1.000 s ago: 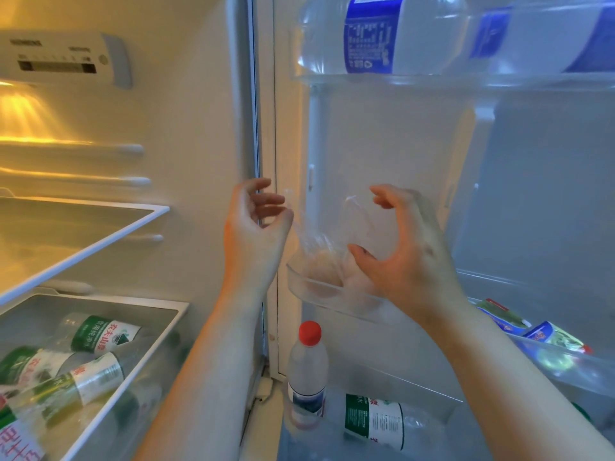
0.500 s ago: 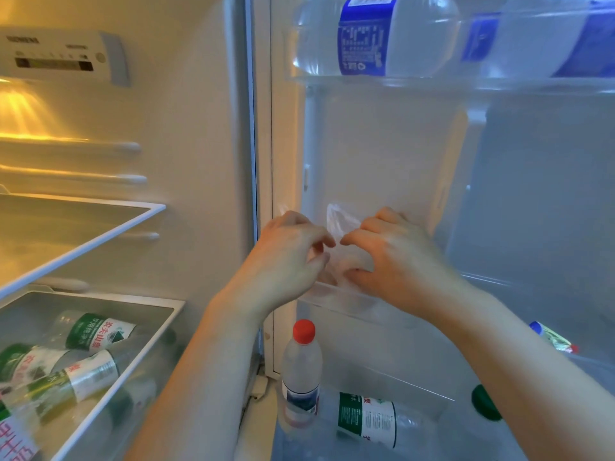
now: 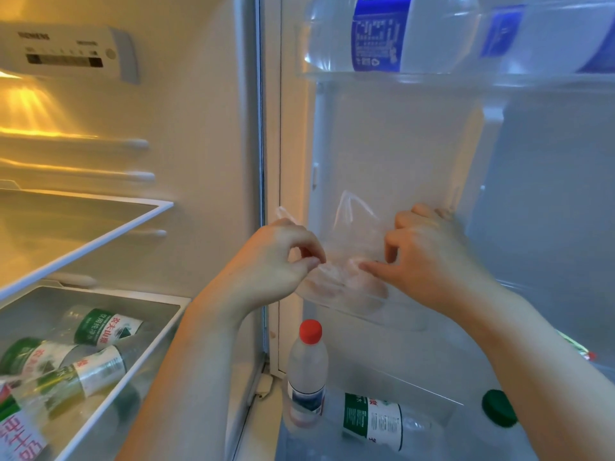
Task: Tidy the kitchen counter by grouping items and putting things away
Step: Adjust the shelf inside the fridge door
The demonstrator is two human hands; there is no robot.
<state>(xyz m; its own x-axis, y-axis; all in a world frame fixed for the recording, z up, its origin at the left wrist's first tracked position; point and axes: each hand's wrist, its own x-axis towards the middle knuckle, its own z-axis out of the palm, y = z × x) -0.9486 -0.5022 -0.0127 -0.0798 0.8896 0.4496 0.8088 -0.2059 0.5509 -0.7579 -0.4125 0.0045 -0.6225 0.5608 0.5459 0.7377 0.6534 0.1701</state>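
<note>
Bag (image 3: 356, 237) between left grip (image 3: 276, 261), right grip (image 3: 429, 261)

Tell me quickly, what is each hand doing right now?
Left hand: pinches the edge of the clear plastic bag between thumb and forefinger.
Right hand: fingers curled on the same bag's other side, holding it.

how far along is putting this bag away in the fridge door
Done: the clear plastic bag sits in the door shelf. In hand: the left hand and right hand both pinch its top. Left: release it, then close the fridge.
</note>
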